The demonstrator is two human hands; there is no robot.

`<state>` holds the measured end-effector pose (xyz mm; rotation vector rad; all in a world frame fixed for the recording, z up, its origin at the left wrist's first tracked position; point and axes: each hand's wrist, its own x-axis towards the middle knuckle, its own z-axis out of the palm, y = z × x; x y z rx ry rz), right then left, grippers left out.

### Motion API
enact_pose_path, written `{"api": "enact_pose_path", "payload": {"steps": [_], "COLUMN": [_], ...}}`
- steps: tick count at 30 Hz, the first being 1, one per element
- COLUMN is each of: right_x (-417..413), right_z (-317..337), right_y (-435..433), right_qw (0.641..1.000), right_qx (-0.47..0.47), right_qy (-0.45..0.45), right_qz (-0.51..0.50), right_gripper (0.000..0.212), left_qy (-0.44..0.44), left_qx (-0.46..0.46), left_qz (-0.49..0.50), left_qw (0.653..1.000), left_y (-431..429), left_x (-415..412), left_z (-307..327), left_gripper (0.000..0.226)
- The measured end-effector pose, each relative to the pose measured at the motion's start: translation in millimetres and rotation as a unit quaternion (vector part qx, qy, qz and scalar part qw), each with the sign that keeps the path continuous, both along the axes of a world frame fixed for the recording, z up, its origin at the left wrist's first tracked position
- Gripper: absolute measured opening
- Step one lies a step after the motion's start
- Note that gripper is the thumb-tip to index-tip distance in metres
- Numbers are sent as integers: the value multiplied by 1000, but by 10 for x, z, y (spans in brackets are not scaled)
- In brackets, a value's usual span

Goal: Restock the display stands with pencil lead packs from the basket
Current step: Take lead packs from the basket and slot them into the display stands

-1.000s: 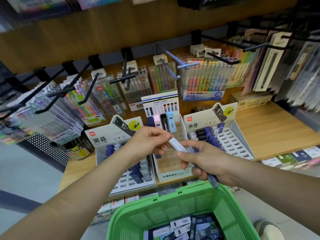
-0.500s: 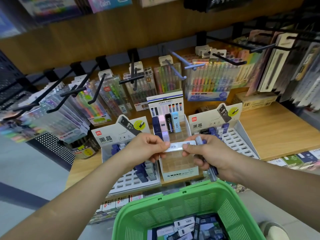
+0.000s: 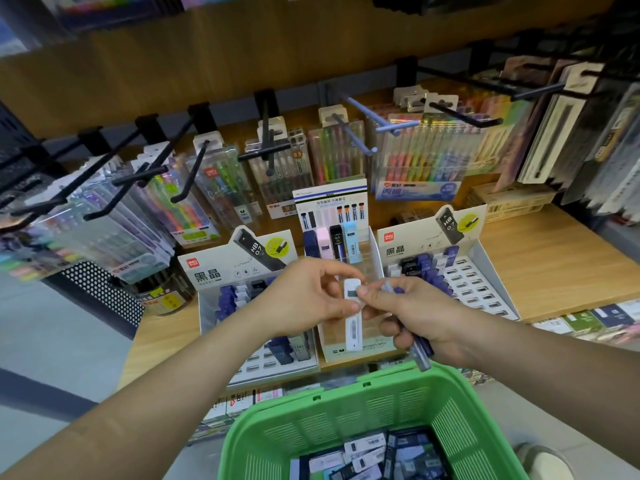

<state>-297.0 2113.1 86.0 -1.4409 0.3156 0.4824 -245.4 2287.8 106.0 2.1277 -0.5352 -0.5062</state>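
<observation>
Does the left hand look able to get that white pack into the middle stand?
Probably yes. The left hand pinches the white pack right at the middle stand, whose front slots look empty. The right hand, gripping blue packs, also pinches it and must let go.

HB 0.7 on the left display stand (image 3: 239, 263)

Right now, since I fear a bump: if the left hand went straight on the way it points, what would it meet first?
Probably the right hand: the left hand points at it across the white lead pack both pinch. Depth is unclear.
</observation>
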Motion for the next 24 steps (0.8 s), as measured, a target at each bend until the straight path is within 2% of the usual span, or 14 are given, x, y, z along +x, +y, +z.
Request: {"api": "enact_pose_path", "payload": {"steps": [2,4,8,11,14,18,21,24], "right_x": [22,40,42,27,1,-42,-43,-18], "right_z": [-5,-11,-8,12,85,135,104,77], "right_y": [-35,-86,-146,-182,-227,-235,-239,-260], "right_qw": [999,995,988,986,986,991,994,996], "right_qx": [21,45,70,85,115,96,77,47], "right_qy": [36,62,75,83,92,88,78,65], "right_qz": [-29,-62,-116,-119,-78,-9,-22,-35], "right_gripper": [2,12,28,36,33,25,13,12], "left_qy": [-24,-73,-153,-198,-222,-250,-256,-260], "left_qx": [-28,-36,-38,-27,12,115,129,155], "left_qz": [70,131,198,225,225,181,168,149], "left_qw": [997,988,968,954,949,944,943,941], "left_y": [-10,6,-29,-185,-373,-546,-608,-662], "left_x": [30,109,302,489,666,769,786,805], "left_z": [-27,-37,34,85,85,-35,-141,-221], "left_gripper": [19,14,22,26,10,18,20,20]}}
